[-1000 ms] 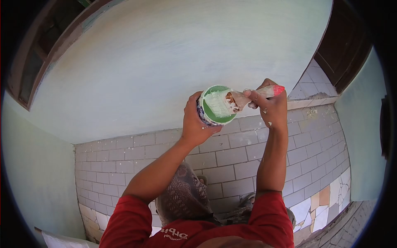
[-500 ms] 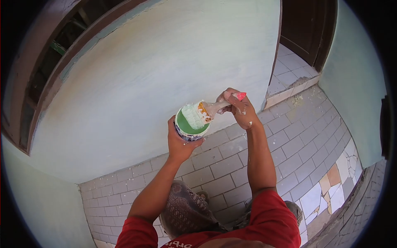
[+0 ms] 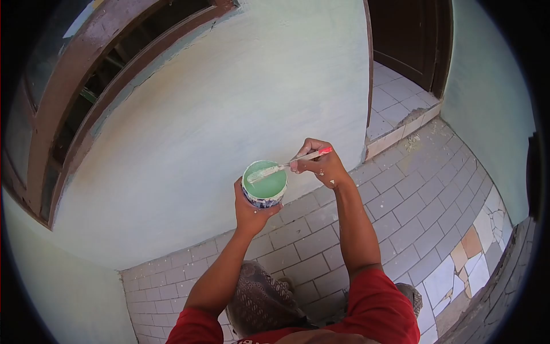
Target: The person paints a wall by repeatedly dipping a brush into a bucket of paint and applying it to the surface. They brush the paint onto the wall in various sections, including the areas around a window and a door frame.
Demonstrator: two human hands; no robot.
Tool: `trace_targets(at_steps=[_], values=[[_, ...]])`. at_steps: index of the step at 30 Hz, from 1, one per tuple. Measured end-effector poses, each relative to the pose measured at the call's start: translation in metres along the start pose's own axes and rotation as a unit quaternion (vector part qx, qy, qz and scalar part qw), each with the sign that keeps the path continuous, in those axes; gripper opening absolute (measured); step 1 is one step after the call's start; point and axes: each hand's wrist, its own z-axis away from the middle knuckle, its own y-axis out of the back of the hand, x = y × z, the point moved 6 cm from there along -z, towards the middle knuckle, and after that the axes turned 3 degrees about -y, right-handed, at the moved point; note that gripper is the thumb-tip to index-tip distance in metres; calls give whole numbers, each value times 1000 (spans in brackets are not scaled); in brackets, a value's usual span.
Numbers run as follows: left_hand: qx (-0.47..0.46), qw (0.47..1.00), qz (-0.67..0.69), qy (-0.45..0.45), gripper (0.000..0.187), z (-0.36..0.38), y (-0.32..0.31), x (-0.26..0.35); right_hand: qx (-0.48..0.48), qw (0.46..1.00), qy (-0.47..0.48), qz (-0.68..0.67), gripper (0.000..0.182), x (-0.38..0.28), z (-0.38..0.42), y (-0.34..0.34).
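Observation:
My left hand (image 3: 252,213) is wrapped round the side of a small paint tub (image 3: 263,202), its fingers partly hidden. Pale green paint (image 3: 270,185) shows inside the tub's whitish, smeared rim. My right hand (image 3: 321,162) grips a brush (image 3: 281,167) by its handle, which has a red end. The brush is turned narrow side up, and its paint-coated bristles lie inside the tub's opening, over the paint. Flecks of paint mark my right hand.
A pale wall (image 3: 189,126) stands in front, with a brown window frame (image 3: 74,74) at upper left. A dark door (image 3: 409,40) stands beyond a raised, tiled step (image 3: 404,132) at upper right. Grey tiles (image 3: 309,232) cover the floor below.
The brush has turned from its broad face to its narrow side, and its bristles sit lower in the tub. My right hand has moved slightly down and left. The view has shifted.

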Motion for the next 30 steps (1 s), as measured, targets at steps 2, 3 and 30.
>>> trace_targets(at_steps=[2, 3, 30], values=[[-7, 1000, 11, 5, 102, 0, -3, -2, 21, 1000, -1, -18, 27, 1, -1, -1], [-7, 1000, 7, 6, 102, 0, -4, -1, 42, 999, -1, -33, 32, 2, -1, 1], [-10, 1000, 19, -4, 103, 2, -15, 17, -18, 964, 8, -267, 12, 36, -6, 18]])
